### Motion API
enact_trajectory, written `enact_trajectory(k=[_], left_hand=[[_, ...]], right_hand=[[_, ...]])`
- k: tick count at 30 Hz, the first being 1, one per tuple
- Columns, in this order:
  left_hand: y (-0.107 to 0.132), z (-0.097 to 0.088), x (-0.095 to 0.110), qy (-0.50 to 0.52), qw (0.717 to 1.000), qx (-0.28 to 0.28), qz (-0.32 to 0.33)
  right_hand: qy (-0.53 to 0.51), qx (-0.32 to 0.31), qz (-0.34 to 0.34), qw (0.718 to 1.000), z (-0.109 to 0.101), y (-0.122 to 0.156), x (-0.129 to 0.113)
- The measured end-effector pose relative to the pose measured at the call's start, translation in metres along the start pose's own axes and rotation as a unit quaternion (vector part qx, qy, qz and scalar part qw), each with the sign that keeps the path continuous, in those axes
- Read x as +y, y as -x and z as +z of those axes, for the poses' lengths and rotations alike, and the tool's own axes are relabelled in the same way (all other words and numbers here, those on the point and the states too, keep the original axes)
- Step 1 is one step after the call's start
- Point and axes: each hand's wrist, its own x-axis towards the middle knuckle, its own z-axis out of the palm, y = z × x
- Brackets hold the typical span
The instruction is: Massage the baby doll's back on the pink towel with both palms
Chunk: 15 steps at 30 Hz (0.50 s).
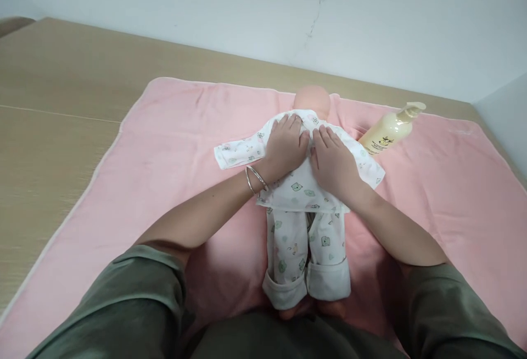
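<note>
A baby doll (312, 99) in white printed pyjamas (302, 238) lies on a pink blanket (173, 156), head away from me, feet toward me. My left hand (285, 147) rests flat on the doll's upper body, fingers spread toward the head; silver bangles circle that wrist. My right hand (333, 161) lies flat beside it on the right side of the doll's top, fingers extended. The two hands almost touch at the middle. Neither hand holds anything.
A cream pump bottle (391, 128) lies on its side on the blanket right of the doll's shoulder. The blanket covers a wooden surface (53, 106) against a pale wall. My green sleeves fill the bottom of the view.
</note>
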Motion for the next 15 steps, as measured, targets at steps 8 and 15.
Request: enact_trajectory(k=[8, 15], left_hand=[[0.028, -0.008, 0.027, -0.045, 0.998, -0.009, 0.048], [0.007, -0.010, 0.011, -0.011, 0.999, -0.023, 0.043]], right_hand=[[-0.094, 0.023, 0.054, 0.994, 0.010, -0.028, 0.039], [-0.013, 0.028, 0.031, 0.999, 0.006, -0.005, 0.008]])
